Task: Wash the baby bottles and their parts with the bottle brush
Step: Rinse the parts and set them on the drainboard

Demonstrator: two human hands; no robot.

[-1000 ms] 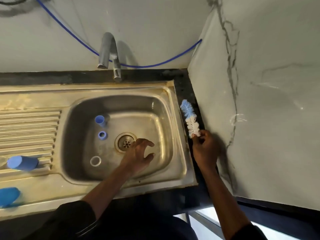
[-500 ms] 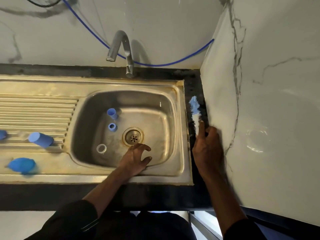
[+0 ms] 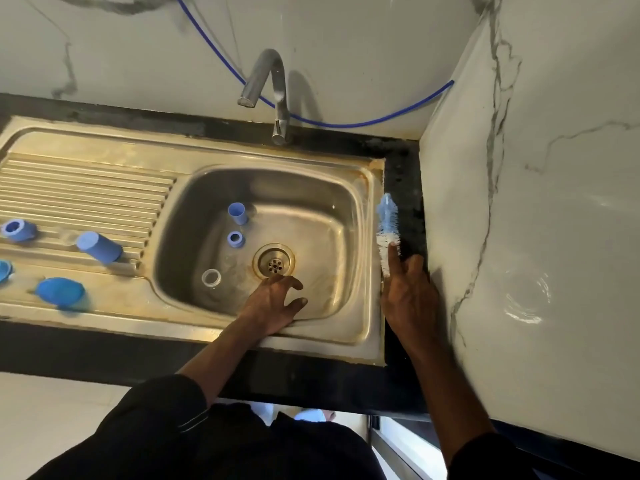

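The blue-and-white bottle brush (image 3: 387, 223) lies on the dark ledge right of the steel sink (image 3: 363, 327). My right hand (image 3: 408, 296) covers its handle, index finger stretched onto the bristles. My left hand (image 3: 273, 303) rests inside the basin beside the drain (image 3: 274, 264), fingers spread, holding nothing. In the basin are a small blue cup (image 3: 237, 213), a blue ring (image 3: 235, 239) and a clear ring (image 3: 211, 278). On the drainboard lie a blue bottle (image 3: 98, 247), a blue collar part (image 3: 17, 229) and a blue cap (image 3: 59, 292).
The tap (image 3: 273, 88) stands behind the basin with no water running. A blue hose (image 3: 363, 124) runs along the back wall. A marble side wall (image 3: 519, 202) stands close against the right of the ledge. Another blue piece (image 3: 3, 270) shows at the left edge.
My right hand has slid further over the brush, its index finger now lying on the bristles. The view has shifted, showing more drainboard. My left hand stays by the drain.
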